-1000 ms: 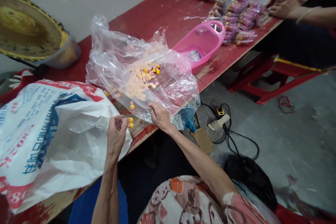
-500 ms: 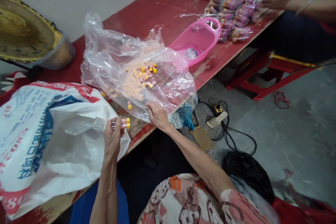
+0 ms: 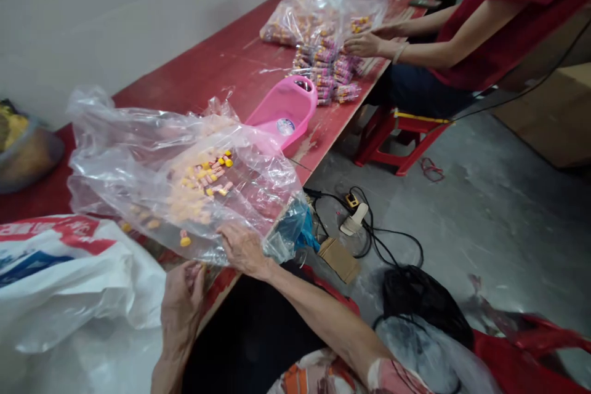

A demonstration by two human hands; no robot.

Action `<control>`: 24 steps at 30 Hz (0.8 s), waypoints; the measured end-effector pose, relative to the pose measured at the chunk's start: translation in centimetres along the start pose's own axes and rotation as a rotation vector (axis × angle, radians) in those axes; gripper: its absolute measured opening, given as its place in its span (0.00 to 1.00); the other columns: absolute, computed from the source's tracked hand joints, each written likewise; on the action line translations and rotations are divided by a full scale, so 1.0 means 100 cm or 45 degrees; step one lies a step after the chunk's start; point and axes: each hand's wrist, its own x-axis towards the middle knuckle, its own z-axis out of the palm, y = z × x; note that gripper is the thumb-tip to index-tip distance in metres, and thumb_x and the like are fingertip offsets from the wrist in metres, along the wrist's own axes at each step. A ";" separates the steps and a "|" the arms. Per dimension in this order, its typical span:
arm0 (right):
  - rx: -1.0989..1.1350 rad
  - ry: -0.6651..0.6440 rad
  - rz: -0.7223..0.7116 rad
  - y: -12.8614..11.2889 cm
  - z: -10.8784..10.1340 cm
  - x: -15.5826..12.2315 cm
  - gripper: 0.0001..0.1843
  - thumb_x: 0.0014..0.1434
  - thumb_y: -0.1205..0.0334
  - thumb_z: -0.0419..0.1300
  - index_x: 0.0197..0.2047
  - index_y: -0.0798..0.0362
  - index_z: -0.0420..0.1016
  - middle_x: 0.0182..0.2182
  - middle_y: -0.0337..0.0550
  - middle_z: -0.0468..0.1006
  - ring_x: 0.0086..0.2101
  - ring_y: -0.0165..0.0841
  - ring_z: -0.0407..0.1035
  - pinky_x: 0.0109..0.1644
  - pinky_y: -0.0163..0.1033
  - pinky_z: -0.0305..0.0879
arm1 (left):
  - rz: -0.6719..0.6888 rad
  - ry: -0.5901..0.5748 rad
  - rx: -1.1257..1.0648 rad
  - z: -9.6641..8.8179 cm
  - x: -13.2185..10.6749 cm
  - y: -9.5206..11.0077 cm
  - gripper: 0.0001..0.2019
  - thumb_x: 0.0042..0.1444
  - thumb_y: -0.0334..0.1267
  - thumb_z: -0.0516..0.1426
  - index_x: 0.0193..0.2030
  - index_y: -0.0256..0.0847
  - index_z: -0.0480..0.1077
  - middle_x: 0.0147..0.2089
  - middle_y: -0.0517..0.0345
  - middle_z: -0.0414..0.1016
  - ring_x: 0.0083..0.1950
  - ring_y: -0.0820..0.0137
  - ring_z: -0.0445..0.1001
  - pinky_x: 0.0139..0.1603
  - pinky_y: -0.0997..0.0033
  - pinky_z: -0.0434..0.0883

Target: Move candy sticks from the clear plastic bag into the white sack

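A crumpled clear plastic bag (image 3: 138, 160) lies on the red table (image 3: 221, 68) with several small yellow-capped tubes (image 3: 203, 181) inside. My right hand (image 3: 240, 249) pinches the bag's near edge at the table's front. My left hand (image 3: 180, 305) is just left of it, over the table edge beside a white printed sack (image 3: 69, 283). Its back faces me and its fingers are curled; what they hold is hidden. One loose yellow-capped tube (image 3: 184, 239) lies in the bag between my hands.
A pink scoop (image 3: 281, 112) sits behind the bag. Farther back, a person in a red shirt handles a pile of packed tubes (image 3: 323, 64), seated on a red stool (image 3: 397, 135). Cables and a power strip (image 3: 354, 217), a small cardboard box (image 3: 339, 258) and a black bag (image 3: 422, 301) lie on the floor.
The view has swung up and right, showing the other person. My left hand has dropped toward the table edge, and the tubes seen in it before no longer show. My right hand stays on the bag.
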 end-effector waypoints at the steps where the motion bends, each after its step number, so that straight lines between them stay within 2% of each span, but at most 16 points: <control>1: -0.003 -0.002 0.006 0.000 0.000 0.000 0.13 0.74 0.69 0.57 0.58 0.51 0.76 0.51 0.46 0.84 0.52 0.37 0.79 0.53 0.38 0.76 | -0.070 -0.059 -0.043 0.000 0.003 0.001 0.26 0.53 0.67 0.60 0.42 0.45 0.74 0.39 0.51 0.77 0.39 0.57 0.77 0.41 0.56 0.76; 4: -0.002 -0.002 -0.017 -0.001 0.001 0.002 0.12 0.74 0.69 0.58 0.57 0.51 0.76 0.50 0.45 0.85 0.51 0.37 0.79 0.50 0.38 0.76 | -0.403 -0.090 -0.201 -0.004 0.017 0.012 0.29 0.46 0.67 0.66 0.44 0.45 0.77 0.37 0.54 0.78 0.36 0.60 0.76 0.33 0.62 0.75; 6: -0.003 0.008 -0.045 0.000 0.003 0.002 0.11 0.73 0.69 0.59 0.56 0.51 0.76 0.48 0.45 0.85 0.49 0.37 0.79 0.49 0.38 0.76 | -0.571 -0.042 -0.444 -0.001 0.035 0.032 0.29 0.45 0.63 0.70 0.46 0.45 0.77 0.39 0.55 0.80 0.34 0.64 0.76 0.32 0.66 0.74; 8: -0.025 0.011 -0.038 0.000 0.005 0.003 0.11 0.71 0.68 0.61 0.55 0.51 0.76 0.46 0.44 0.85 0.45 0.38 0.80 0.45 0.38 0.76 | -0.639 -0.104 -0.756 0.014 0.059 0.059 0.26 0.44 0.56 0.73 0.44 0.45 0.76 0.40 0.58 0.80 0.33 0.69 0.74 0.32 0.70 0.74; 11: -0.055 -0.007 0.004 0.000 0.007 0.004 0.11 0.69 0.66 0.61 0.53 0.50 0.77 0.44 0.43 0.85 0.41 0.40 0.80 0.39 0.41 0.77 | -0.635 -0.324 -1.097 0.057 0.108 0.110 0.21 0.44 0.48 0.74 0.39 0.42 0.73 0.33 0.61 0.74 0.28 0.75 0.68 0.27 0.76 0.68; 13: -0.041 -0.028 0.012 0.000 0.008 0.005 0.10 0.68 0.64 0.59 0.50 0.48 0.78 0.44 0.41 0.86 0.41 0.41 0.81 0.39 0.42 0.79 | -0.564 -0.427 -1.269 0.089 0.143 0.147 0.17 0.51 0.45 0.72 0.38 0.42 0.71 0.31 0.61 0.72 0.30 0.74 0.70 0.28 0.76 0.69; 15: -0.031 -0.049 0.009 0.001 0.010 0.007 0.09 0.68 0.63 0.58 0.46 0.46 0.79 0.43 0.40 0.86 0.40 0.41 0.81 0.41 0.43 0.81 | -0.462 -0.530 -1.403 0.116 0.173 0.181 0.12 0.62 0.45 0.66 0.39 0.42 0.71 0.38 0.55 0.76 0.38 0.71 0.76 0.35 0.75 0.74; 17: -0.040 -0.053 -0.013 0.002 0.014 0.008 0.08 0.66 0.64 0.59 0.44 0.47 0.80 0.42 0.42 0.87 0.39 0.41 0.81 0.40 0.43 0.81 | -0.366 -0.559 -1.444 0.135 0.192 0.204 0.11 0.69 0.46 0.61 0.42 0.41 0.71 0.48 0.47 0.78 0.50 0.67 0.80 0.43 0.73 0.77; 18: -0.042 -0.049 -0.030 0.002 0.016 0.008 0.08 0.64 0.65 0.61 0.44 0.47 0.80 0.41 0.43 0.87 0.39 0.42 0.81 0.40 0.43 0.81 | -0.318 -0.559 -1.442 0.140 0.196 0.210 0.11 0.70 0.47 0.60 0.44 0.41 0.71 0.51 0.45 0.78 0.56 0.64 0.80 0.47 0.72 0.78; 20: -0.039 -0.045 -0.060 0.003 0.018 0.007 0.10 0.59 0.68 0.64 0.45 0.49 0.80 0.40 0.45 0.87 0.38 0.43 0.81 0.40 0.43 0.81 | -0.218 -0.544 -1.407 0.145 0.195 0.207 0.14 0.66 0.49 0.63 0.47 0.41 0.71 0.55 0.43 0.78 0.61 0.61 0.79 0.51 0.69 0.78; 22: -0.028 -0.023 -0.044 0.002 0.018 0.006 0.11 0.58 0.69 0.65 0.45 0.50 0.80 0.39 0.46 0.86 0.36 0.42 0.80 0.39 0.43 0.80 | -0.141 -0.474 -1.315 0.141 0.186 0.190 0.19 0.60 0.50 0.67 0.51 0.42 0.72 0.54 0.45 0.79 0.57 0.60 0.80 0.48 0.69 0.78; 24: -0.012 0.016 -0.027 0.001 0.015 0.004 0.10 0.61 0.68 0.65 0.47 0.51 0.80 0.38 0.46 0.86 0.36 0.42 0.79 0.39 0.43 0.79 | -0.098 -0.384 -1.143 0.131 0.172 0.164 0.24 0.56 0.51 0.69 0.55 0.42 0.74 0.52 0.48 0.80 0.49 0.64 0.81 0.44 0.70 0.77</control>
